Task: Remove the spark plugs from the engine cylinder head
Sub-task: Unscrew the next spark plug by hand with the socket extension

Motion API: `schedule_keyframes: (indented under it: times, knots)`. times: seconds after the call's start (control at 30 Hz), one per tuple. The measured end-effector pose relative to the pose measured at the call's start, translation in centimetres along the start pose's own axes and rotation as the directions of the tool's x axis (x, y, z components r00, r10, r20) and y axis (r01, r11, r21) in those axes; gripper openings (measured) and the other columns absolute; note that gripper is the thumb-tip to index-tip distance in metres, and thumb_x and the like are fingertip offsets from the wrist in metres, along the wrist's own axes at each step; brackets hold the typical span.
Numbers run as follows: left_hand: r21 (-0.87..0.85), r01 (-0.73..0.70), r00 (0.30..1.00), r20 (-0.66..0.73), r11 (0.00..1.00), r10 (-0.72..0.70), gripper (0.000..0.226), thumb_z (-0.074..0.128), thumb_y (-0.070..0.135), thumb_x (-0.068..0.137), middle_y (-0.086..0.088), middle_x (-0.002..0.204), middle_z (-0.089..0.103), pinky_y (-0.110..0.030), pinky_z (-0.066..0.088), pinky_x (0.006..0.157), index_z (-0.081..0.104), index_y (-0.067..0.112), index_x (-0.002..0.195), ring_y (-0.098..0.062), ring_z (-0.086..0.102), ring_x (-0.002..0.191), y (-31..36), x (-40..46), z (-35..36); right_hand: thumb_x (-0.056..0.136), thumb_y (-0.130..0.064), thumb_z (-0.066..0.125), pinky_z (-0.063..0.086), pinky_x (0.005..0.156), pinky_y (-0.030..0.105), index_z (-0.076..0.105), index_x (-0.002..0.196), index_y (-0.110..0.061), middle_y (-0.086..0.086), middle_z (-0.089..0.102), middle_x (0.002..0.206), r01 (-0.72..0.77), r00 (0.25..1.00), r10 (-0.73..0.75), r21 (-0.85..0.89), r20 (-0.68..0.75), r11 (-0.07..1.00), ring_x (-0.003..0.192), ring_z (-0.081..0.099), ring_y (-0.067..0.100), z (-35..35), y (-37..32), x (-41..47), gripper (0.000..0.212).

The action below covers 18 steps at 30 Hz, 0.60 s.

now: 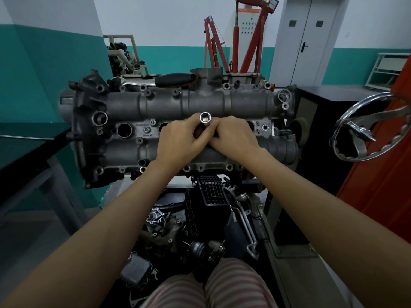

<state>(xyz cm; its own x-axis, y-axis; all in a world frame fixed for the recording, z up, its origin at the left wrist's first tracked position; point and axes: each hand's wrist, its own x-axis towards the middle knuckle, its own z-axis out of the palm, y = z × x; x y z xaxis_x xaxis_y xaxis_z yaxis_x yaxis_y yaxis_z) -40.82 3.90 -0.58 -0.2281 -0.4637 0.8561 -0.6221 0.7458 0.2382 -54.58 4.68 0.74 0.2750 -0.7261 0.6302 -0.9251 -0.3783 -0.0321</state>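
Observation:
The grey cylinder head [138, 105] lies across the middle of the view on a stand. A chrome socket [205, 118] stands upright over one of the middle plug wells, its open end facing up. My left hand [180, 141] grips the socket's shaft with curled fingers. My right hand [233, 136] closes round it from the right side, fingers curled. An open plug well [124, 130] shows to the left, and another well is partly hidden behind my left hand. No spark plug is visible.
A ratchet with a black handle [175, 80] lies on the far edge of the head. A chrome handwheel [369, 127] sticks out at the right. Engine parts [200, 218] lie below the stand. A dark table [26, 147] stands at the left, red hoists [240, 41] behind.

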Motion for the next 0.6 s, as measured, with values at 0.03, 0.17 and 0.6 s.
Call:
schedule_keyframes:
  times: [0.03, 0.17, 0.6]
  knots:
    - [-0.002, -0.006, 1.000, 0.004, 1.000, 0.006, 0.042, 0.045, 0.047, 0.087, 0.016, 0.048, 0.034, -0.026, 0.031, 0.049, 0.061, 0.010, 0.075, -0.017, 0.048, 0.048, 0.08, -0.03, -0.02, 0.089, -0.035, 0.045, 0.036, 0.061, 0.032, 0.062, 0.097, -0.012, 0.008, 0.068, 0.085, 0.004, 1.000, -0.004, -0.010, 0.004, 1.000, 0.082, 0.061, 0.029, 0.01, 0.02, 0.01, 0.030]
    - [0.014, -0.015, 1.000, 0.014, 1.000, 0.014, 0.039, 0.039, 0.044, 0.084, 0.011, 0.051, 0.040, -0.030, 0.037, 0.046, 0.052, 0.008, 0.078, -0.015, 0.044, 0.046, 0.09, -0.07, -0.02, 0.087, -0.029, 0.045, 0.034, 0.058, 0.033, 0.052, 0.101, -0.008, 0.010, 0.065, 0.085, 0.006, 1.000, -0.006, -0.013, -0.006, 1.000, 0.079, 0.060, 0.031, 0.04, -0.04, 0.00, 0.027]
    - [-0.002, 0.019, 1.000, -0.006, 1.000, -0.019, 0.036, 0.052, 0.042, 0.088, 0.014, 0.051, 0.039, -0.025, 0.029, 0.051, 0.065, 0.012, 0.075, -0.010, 0.044, 0.049, 0.21, -0.09, -0.08, 0.088, -0.034, 0.047, 0.033, 0.060, 0.030, 0.063, 0.100, -0.013, 0.008, 0.068, 0.083, 0.007, 1.000, -0.007, 0.015, -0.022, 1.000, 0.079, 0.061, 0.030, 0.18, 0.05, -0.06, 0.029]
